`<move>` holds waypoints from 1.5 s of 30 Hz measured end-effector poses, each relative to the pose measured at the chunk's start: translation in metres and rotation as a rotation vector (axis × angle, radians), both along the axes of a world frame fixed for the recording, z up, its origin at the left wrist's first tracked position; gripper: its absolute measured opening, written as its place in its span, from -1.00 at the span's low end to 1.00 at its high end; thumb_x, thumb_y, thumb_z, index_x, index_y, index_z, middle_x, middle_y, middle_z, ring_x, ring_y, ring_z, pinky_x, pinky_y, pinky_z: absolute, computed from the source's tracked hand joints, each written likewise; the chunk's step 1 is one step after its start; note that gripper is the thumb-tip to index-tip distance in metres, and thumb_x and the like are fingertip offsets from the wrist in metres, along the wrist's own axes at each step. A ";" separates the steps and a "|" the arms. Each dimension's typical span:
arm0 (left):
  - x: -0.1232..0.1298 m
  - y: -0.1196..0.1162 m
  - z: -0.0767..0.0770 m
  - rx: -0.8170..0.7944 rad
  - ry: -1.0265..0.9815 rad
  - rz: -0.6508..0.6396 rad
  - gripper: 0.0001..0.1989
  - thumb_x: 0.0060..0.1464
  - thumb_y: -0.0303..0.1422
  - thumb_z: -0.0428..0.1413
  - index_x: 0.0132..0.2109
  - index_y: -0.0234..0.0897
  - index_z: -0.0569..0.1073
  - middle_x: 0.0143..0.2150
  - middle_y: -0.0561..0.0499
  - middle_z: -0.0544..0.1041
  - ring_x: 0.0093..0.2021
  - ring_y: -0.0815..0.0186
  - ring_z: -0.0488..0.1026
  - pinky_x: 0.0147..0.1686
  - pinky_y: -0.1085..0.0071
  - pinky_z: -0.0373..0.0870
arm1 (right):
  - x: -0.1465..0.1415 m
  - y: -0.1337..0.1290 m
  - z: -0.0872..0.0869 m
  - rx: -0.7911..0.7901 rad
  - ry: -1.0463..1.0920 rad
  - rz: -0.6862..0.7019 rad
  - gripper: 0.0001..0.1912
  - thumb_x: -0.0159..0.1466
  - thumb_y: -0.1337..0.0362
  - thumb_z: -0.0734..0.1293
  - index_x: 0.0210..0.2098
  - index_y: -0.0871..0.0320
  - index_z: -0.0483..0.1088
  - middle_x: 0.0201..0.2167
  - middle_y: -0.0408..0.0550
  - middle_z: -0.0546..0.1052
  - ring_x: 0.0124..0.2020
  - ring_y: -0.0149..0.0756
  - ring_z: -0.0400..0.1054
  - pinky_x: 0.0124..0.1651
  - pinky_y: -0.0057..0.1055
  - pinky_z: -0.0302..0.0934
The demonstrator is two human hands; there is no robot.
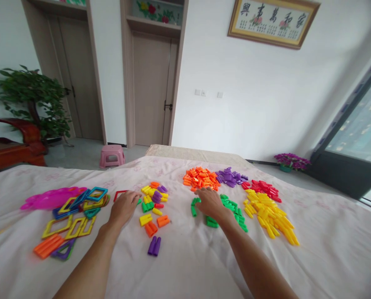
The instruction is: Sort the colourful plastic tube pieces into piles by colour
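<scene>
Head view, entries as I logged them from afar. Left hand (125,206): one, palm down at a red frame (119,192), beside the mixed pieces (156,196); fingers curled, though I could not tell whether they gripped anything. Right hand (210,203): one, over the edge of the green pile (230,205), just short of the orange pile (200,178); fingers loosely bent, any grip hidden from me. Purple pile (231,177): beyond the green. Red pile (263,189) and yellow pile (268,209): farther right. Mixed pieces: a small heap of several colours, between the hands; a yellow pair (146,219), orange pairs (151,229) and a purple pair (154,246) lay nearer the camera. Far left: coloured tiles (79,198), an orange block (48,246), a magenta tray (50,198). All lay on a pale cloth (185,265). Background: pink stool (112,150), plant (32,93), framed sign (272,20).
</scene>
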State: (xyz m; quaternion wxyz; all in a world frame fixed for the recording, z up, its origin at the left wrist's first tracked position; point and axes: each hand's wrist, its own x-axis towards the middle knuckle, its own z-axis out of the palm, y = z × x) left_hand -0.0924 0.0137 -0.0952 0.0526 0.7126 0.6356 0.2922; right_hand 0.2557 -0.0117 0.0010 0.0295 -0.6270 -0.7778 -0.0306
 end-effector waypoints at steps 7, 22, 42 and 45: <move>-0.002 0.001 -0.001 -0.008 -0.034 -0.004 -0.59 0.33 -0.25 -0.13 -0.07 -0.19 0.62 0.01 -0.08 0.61 0.04 0.21 0.48 0.07 0.32 0.32 | -0.046 0.005 -0.007 0.062 0.242 0.199 -0.68 0.36 0.26 0.30 0.07 0.08 0.52 0.03 0.01 0.58 0.11 -0.18 0.39 0.13 -0.37 0.16; -0.005 0.005 -0.003 -0.032 -0.055 -0.013 -0.60 0.29 -0.21 -0.10 -0.09 -0.19 0.61 0.01 -0.07 0.61 0.04 0.19 0.48 0.06 0.32 0.33 | -0.093 0.027 -0.022 0.085 0.352 0.187 -0.78 0.37 0.16 0.31 -0.09 0.06 0.55 -0.12 -0.06 0.60 -0.11 -0.27 0.46 -0.20 -0.45 0.15; 0.045 -0.011 0.022 0.018 -0.370 -0.236 -0.72 0.10 -0.12 0.19 -0.19 -0.17 0.65 -0.11 -0.06 0.66 -0.02 0.11 0.53 0.09 0.19 0.37 | -0.074 0.006 -0.039 0.068 0.540 0.263 -0.81 0.36 0.25 0.33 -0.10 0.08 0.56 -0.14 -0.06 0.62 -0.14 -0.29 0.46 -0.15 -0.47 0.17; 0.048 -0.012 0.023 0.001 -0.396 -0.215 -0.75 0.06 -0.14 0.21 -0.21 -0.18 0.65 -0.13 -0.05 0.66 -0.05 0.12 0.54 0.07 0.21 0.39 | -0.073 0.005 -0.039 0.057 0.526 0.265 -0.82 0.37 0.23 0.33 -0.12 0.08 0.56 -0.15 -0.07 0.62 -0.14 -0.29 0.46 -0.17 -0.47 0.17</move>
